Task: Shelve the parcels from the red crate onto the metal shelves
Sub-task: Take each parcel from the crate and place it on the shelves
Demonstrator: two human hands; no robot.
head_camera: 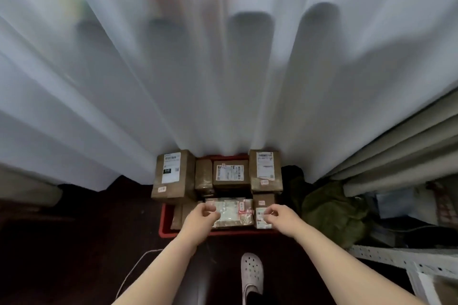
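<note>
- We see a white curtain (223,69) hanging in folds across most of the view, its hem reaching the dark floor (74,242).
- We find the metal shelves (396,146) at the right edge. A white perforated rail (386,256) runs low at the near right.
- A green bundle (332,210) lies on the floor between the shelves and the crate.
- The red crate (165,220) sits on the floor against the curtain hem, straight ahead of us.
- All parcels we see are at the crate. A tall left box (173,173) and a tall right box (265,171) stand at its far corners. A middle box (230,173) and a narrow box (203,174) stand between them.
- A flat parcel (233,210) in clear wrap lies in the near half of the crate. A small parcel (261,218) with a white label sits just to its right.
- Our left hand (200,218) hovers over the left end of the flat parcel. Its fingers are loosely curled and grip nothing.
- Our right hand (280,218) is over the small parcel. Its fingers are loosely curled with no grip visible, and we cannot tell whether the tips touch it.
- A white clog (251,272) stands near us on the floor.
- A thin cord (133,272) curves across the floor to our left.
</note>
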